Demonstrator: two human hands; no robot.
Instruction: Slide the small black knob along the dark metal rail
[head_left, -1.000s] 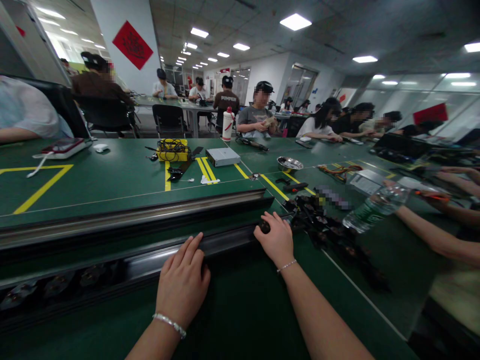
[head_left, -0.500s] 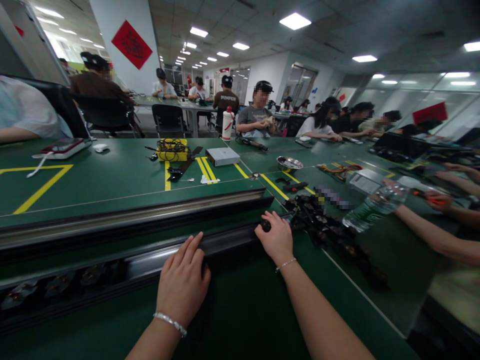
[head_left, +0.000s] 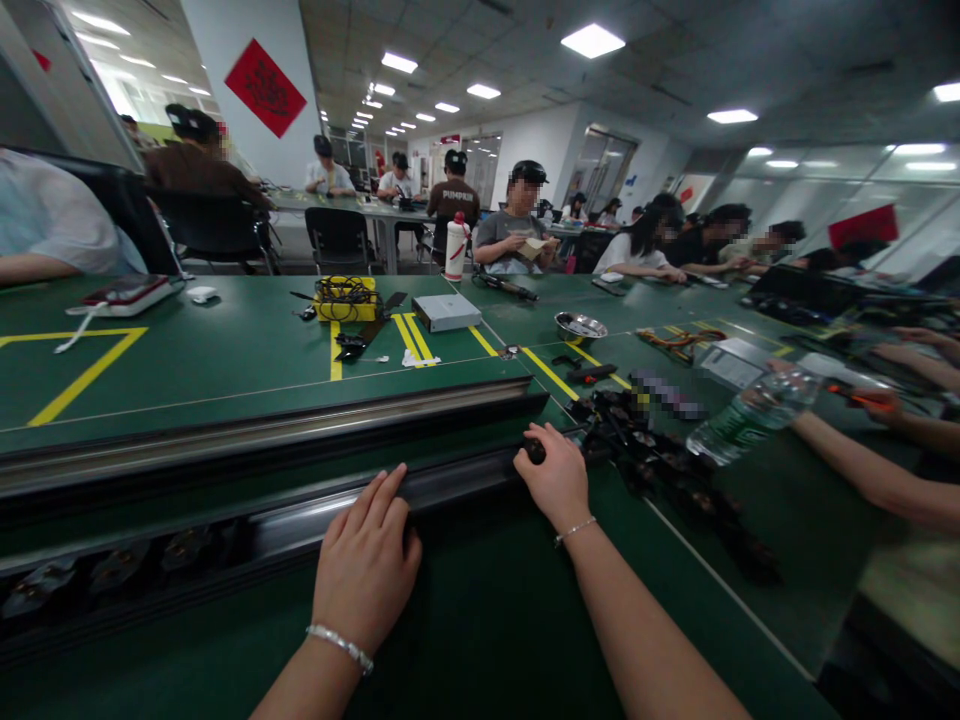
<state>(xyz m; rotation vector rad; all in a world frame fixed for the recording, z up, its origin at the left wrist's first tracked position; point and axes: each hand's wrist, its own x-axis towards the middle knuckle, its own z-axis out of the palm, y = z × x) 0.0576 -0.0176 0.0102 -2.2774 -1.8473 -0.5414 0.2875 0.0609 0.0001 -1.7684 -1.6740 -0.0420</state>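
Note:
My left hand [head_left: 366, 560] lies flat with fingers stretched over the edge of a long dark metal rail [head_left: 285, 520] that runs across the green table [head_left: 225, 370]. My right hand [head_left: 559, 478] is curled round a small black part [head_left: 534, 451] at the rail's right end. Just right of that hand lies a heap of black parts [head_left: 645, 450]. Several more black parts [head_left: 112, 570] sit in a row along the rail at the left.
A tipped plastic water bottle [head_left: 742, 415] lies by a neighbour's forearm [head_left: 877, 475] at the right. On the table's far side are a yellow box with cables [head_left: 345, 298], a white box [head_left: 445, 312], a metal bowl [head_left: 579, 326] and a white bottle [head_left: 454, 248]. Seated people work beyond.
My right hand has shifted slightly on the small black part at the rail's end. My left hand has stayed in place.

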